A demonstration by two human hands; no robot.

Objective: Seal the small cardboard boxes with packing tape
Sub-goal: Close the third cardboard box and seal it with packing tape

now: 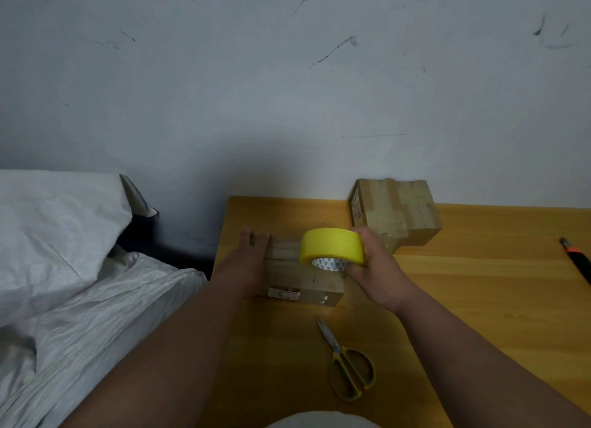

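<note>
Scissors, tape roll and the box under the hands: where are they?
Scissors [347,362]: head view, on the pivot above the handles.
Tape roll [332,244]: head view, on its yellow outer band.
Box [315,283]: head view, on its top face.

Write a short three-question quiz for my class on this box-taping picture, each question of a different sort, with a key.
1. True or false: the right hand grips the yellow roll of packing tape over the small brown cardboard box.
2. Which tool lies on the wooden table nearest the person?
A. yellow-handled metal scissors
B. orange-and-black utility knife
C. a stapler
3. Fill in: the left hand rests on the box's ____ side.

Key:
1. True.
2. A; the knife lies at the right edge.
3. Left. More taped cardboard boxes stand behind, by the wall.
</note>
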